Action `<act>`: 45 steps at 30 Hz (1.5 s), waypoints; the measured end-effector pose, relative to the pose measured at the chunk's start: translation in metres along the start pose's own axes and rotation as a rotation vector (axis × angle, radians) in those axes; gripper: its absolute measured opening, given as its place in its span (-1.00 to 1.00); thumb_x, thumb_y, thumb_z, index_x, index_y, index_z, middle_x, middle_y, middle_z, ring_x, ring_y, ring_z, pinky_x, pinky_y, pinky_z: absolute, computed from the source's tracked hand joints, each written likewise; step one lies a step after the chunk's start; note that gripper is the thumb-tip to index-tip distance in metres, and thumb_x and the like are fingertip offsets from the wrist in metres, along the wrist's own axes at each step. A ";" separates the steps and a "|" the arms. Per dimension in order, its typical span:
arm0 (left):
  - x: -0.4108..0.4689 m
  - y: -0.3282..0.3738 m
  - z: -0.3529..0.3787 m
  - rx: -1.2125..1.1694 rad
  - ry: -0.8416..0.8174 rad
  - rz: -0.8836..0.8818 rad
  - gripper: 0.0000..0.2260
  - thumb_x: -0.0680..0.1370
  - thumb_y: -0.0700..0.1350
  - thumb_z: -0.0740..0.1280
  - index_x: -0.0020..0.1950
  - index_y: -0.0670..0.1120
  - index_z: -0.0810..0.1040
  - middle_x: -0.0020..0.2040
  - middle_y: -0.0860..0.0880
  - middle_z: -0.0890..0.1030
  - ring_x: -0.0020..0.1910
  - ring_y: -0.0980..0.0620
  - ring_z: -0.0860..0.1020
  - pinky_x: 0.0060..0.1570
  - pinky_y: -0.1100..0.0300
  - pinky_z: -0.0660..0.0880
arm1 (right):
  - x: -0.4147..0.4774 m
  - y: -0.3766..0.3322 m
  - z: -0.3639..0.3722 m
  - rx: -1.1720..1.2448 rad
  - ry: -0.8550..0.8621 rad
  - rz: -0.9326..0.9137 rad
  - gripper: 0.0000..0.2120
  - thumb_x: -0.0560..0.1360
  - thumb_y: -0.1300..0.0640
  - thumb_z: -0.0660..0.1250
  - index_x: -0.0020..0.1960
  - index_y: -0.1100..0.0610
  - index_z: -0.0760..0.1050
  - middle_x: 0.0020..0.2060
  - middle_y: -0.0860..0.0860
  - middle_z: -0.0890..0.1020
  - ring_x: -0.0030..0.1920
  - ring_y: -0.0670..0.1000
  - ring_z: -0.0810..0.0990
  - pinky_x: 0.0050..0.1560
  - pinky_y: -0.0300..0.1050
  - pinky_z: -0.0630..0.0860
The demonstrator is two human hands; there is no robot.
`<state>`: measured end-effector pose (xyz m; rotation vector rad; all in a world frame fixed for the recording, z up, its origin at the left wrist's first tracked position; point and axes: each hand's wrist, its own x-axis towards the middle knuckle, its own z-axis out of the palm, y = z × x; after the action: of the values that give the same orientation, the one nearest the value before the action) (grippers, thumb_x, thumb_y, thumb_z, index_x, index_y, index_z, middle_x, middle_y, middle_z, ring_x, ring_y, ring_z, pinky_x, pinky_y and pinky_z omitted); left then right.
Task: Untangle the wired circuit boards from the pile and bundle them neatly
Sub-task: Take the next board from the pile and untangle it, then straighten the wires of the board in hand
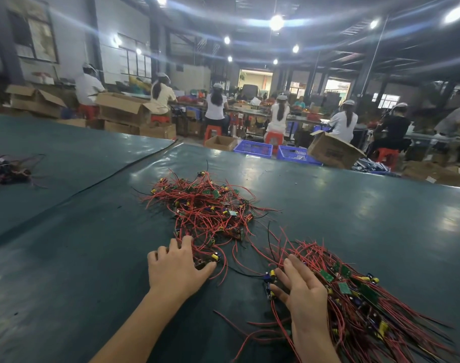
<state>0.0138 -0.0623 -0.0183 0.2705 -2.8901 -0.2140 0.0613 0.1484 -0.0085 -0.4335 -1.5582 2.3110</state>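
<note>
Left hand (176,271) clutches the tangled red-wire pile (205,205); right hand (306,294), grip released, presses the straight-wired bundle (360,305).

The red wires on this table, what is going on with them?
A person is sorting wired circuit boards on a dark green table. The left hand reaches into the near edge of the tangled pile; whether it grips a board is not clear. The right hand, fingers straight and spread, rests on the bundle of boards already laid with wires side by side. Much of the pile is not yet untangled.
</note>
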 end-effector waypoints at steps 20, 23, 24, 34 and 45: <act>-0.030 0.031 -0.030 -0.767 0.555 0.658 -0.74 0.56 0.10 0.28 -0.16 -0.06 0.61 -0.27 0.15 0.59 -0.43 0.15 0.48 -0.39 0.18 0.48 | -0.020 -0.011 0.008 -0.169 -0.171 -0.101 -0.77 0.52 0.07 0.35 -0.19 0.16 0.70 -0.27 0.12 0.71 -0.35 -0.03 0.64 -0.46 -0.18 0.51; -0.032 0.035 -0.028 -0.813 0.528 0.748 -0.76 0.58 0.05 0.29 -0.10 -0.09 0.61 -0.23 0.12 0.59 -0.40 0.15 0.50 -0.37 0.15 0.50 | -0.026 -0.013 0.013 -0.204 -0.253 -0.113 -0.74 0.44 -0.06 0.34 -0.22 0.07 0.72 -0.26 0.11 0.71 -0.33 -0.01 0.66 -0.47 -0.19 0.51; -0.033 0.037 -0.027 -0.876 0.472 0.742 -0.77 0.59 0.04 0.28 -0.08 -0.09 0.60 -0.23 0.13 0.59 -0.38 0.16 0.52 -0.36 0.14 0.51 | -0.028 -0.014 0.014 -0.216 -0.273 -0.118 -0.73 0.41 -0.09 0.33 -0.21 0.05 0.72 -0.24 0.09 0.72 -0.32 -0.01 0.67 -0.47 -0.19 0.51; -0.033 0.049 -0.022 -1.530 -0.336 0.332 -0.73 0.46 0.06 0.35 -0.06 -0.14 0.57 -0.21 -0.13 0.69 -0.31 -0.13 0.68 -0.26 0.15 0.62 | -0.032 -0.014 0.016 -0.297 -0.298 -0.213 -0.87 0.38 -0.06 0.38 -0.15 -0.12 0.71 -0.24 0.04 0.73 -0.18 0.11 0.70 -0.29 -0.10 0.65; -0.034 0.051 -0.021 -1.448 -0.296 0.147 -0.95 0.54 -0.17 0.39 -0.08 -0.13 0.56 -0.20 -0.11 0.66 -0.27 0.00 0.65 -0.34 0.18 0.57 | -0.022 -0.006 0.010 -0.318 -0.107 -0.234 -0.79 0.50 0.07 0.39 -0.29 0.06 0.67 -0.47 0.02 0.56 -0.42 -0.06 0.51 -0.42 -0.15 0.51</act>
<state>0.0430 -0.0089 0.0035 -0.2611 -2.1754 -2.2023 0.0773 0.1336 0.0024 -0.1888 -1.9252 1.9468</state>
